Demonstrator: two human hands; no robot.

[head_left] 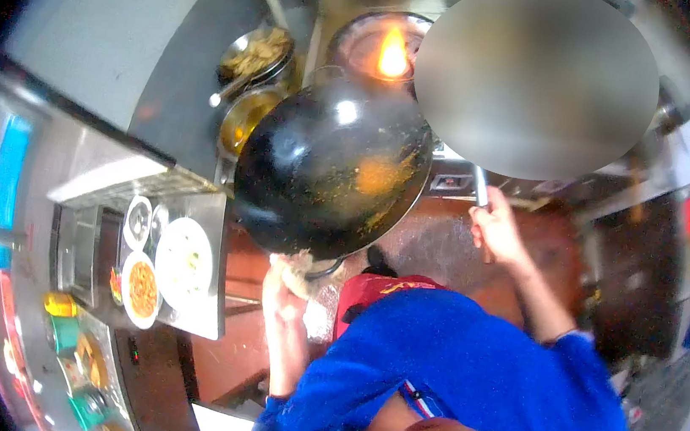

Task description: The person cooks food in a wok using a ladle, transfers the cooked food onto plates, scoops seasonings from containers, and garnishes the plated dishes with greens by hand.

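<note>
A large black wok (324,171) is tilted, its inside showing orange-brown residue. At its near edge my left hand (287,290) is closed around a light cloth (298,271) beside the wok's loop handle (326,270). My right hand (493,224) grips a utensil handle (481,187) to the right of the wok; the utensil's far end is hidden behind a blurred patch. Beyond the wok, an orange flame (393,52) burns in the round stove burner (352,42).
At the upper left are a pan of food pieces (254,56) and a bowl of yellow liquid (245,119). A steel counter (213,286) at the left holds a white plate (185,261) and a bowl of orange food (141,288). A blurred oval covers the upper right.
</note>
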